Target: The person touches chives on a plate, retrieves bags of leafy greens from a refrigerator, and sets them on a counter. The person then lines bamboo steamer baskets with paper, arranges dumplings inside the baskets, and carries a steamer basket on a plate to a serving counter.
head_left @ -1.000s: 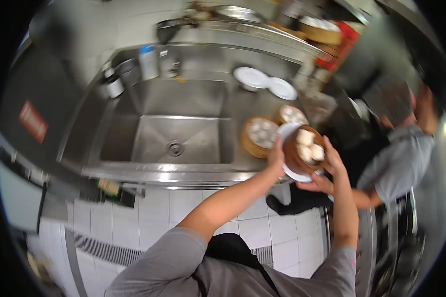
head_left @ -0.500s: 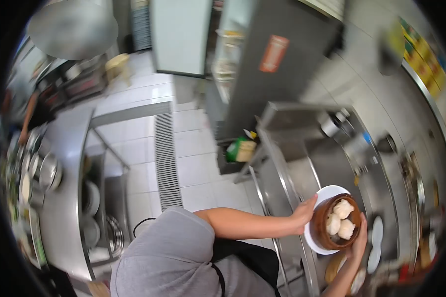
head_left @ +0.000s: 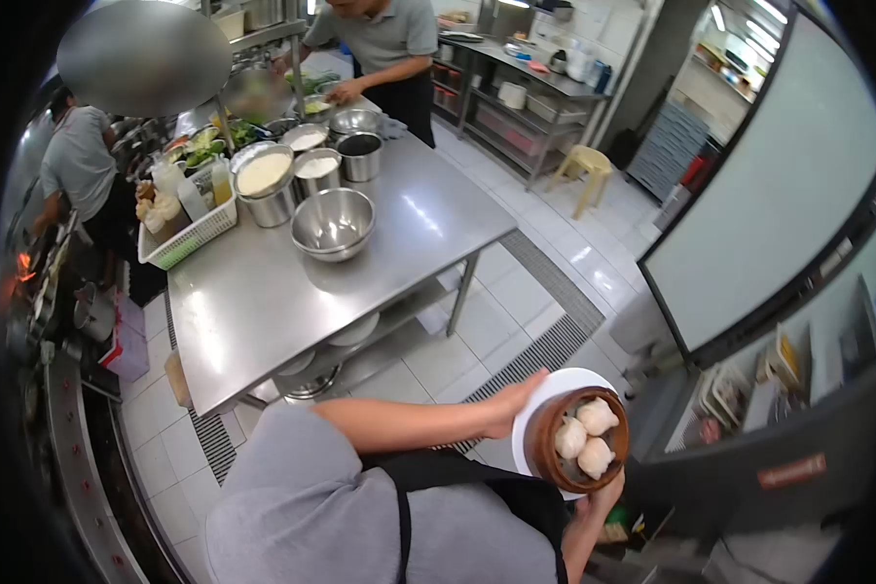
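In the head view I carry a white plate (head_left: 528, 428) with a round brown bamboo steamer (head_left: 547, 457) on it. Inside the uncovered steamer sit three pale dumplings (head_left: 570, 438), close together. My left hand (head_left: 514, 401) grips the plate's rim on the near left side, its thumb along the edge. From the lower right, my right hand (head_left: 602, 498) is closed against the side of the steamer by the plate's edge; some of its fingers are hidden underneath. Plate and steamer are held above the floor, off any surface.
A steel table (head_left: 263, 302) bears metal bowls (head_left: 333, 224), tubs and a white basket (head_left: 193, 238) of bottles. One person (head_left: 389, 49) works behind it, another (head_left: 83, 161) at the left stoves. A yellow stool (head_left: 584, 175), floor drain (head_left: 545, 355) and refrigerator door (head_left: 779, 195) lie beyond.
My view has swung left, away from the steel sink counter toward the table with bowls. The plate and steamer have come along in both hands, away from above that counter.
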